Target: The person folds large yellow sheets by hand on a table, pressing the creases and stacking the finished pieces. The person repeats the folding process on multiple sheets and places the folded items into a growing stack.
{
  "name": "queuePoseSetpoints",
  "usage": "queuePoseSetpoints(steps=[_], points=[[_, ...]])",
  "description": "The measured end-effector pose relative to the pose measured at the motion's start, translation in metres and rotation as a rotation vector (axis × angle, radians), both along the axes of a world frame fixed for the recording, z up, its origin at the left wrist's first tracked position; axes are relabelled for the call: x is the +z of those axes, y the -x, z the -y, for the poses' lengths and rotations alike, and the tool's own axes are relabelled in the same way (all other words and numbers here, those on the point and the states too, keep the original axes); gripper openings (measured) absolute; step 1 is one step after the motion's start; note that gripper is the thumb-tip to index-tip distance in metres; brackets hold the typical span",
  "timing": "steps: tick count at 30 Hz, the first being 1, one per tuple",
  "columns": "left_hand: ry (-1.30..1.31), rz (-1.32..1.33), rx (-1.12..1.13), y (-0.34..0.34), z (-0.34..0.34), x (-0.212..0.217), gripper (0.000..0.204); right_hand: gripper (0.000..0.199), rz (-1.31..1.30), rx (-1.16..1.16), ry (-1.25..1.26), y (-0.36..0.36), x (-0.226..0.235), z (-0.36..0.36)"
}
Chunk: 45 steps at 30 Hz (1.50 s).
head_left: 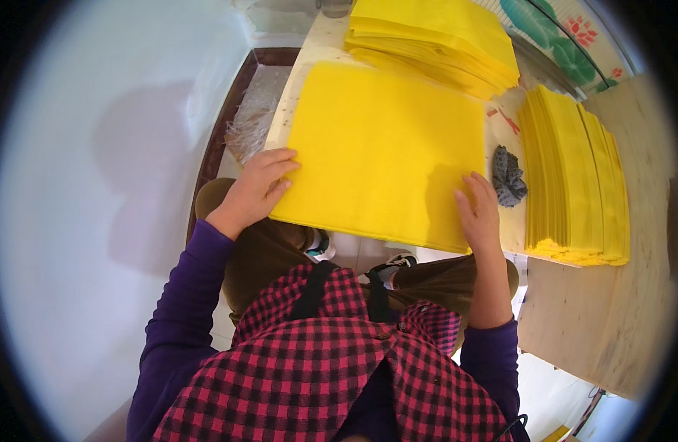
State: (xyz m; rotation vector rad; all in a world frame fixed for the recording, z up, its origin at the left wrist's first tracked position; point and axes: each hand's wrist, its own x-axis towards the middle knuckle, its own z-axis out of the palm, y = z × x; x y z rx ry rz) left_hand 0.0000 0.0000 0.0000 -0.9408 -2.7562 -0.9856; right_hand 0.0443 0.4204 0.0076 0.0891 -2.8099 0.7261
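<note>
A flat yellow fabric piece (383, 155), roughly rectangular, lies before me with its near edge over the table's front edge. Along its left edge rests my left hand (259, 186), fingers stretched out and apart, touching the fabric. My right hand (480, 212) is at the lower right edge of the piece, fingers loosely spread and slightly bent. Neither hand is closed around anything. Whether the piece is one layer or several, I cannot tell.
Behind lies a pile of folded yellow fabric (435, 44). A second yellow stack (571, 177) stands at the right on the wooden table (604, 309). Between it and the flat piece sits a crumpled dark grey cloth (507, 177). Red scraps (509, 121) lie farther back. A white wall (89, 243) closes the left.
</note>
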Motion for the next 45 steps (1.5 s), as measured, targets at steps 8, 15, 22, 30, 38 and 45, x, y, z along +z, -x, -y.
queuePoseSetpoints(steps=[8,15,22,30,38,45], points=[[-0.05,-0.048,-0.004,-0.006,0.001,-0.001,0.034,0.034,-0.021,-0.08,0.031,-0.036,0.002,0.0],[-0.045,-0.048,-0.006,-0.008,0.0,0.001,0.034,0.034,-0.004,-0.113,0.103,-0.049,-0.003,0.0],[-0.072,-0.031,0.016,-0.011,-0.003,-0.001,0.034,0.035,-0.06,-0.158,0.261,-0.055,-0.012,-0.006],[-0.078,0.023,0.007,-0.011,-0.002,-0.002,0.035,0.035,-0.09,-0.195,0.364,-0.06,-0.019,-0.012],[-0.092,0.018,0.016,-0.011,-0.002,-0.002,0.034,0.035,-0.022,-0.141,0.243,-0.056,-0.013,-0.02],[-0.075,0.016,0.012,-0.012,-0.003,-0.001,0.034,0.029,-0.07,-0.121,0.219,-0.055,-0.016,-0.02]])
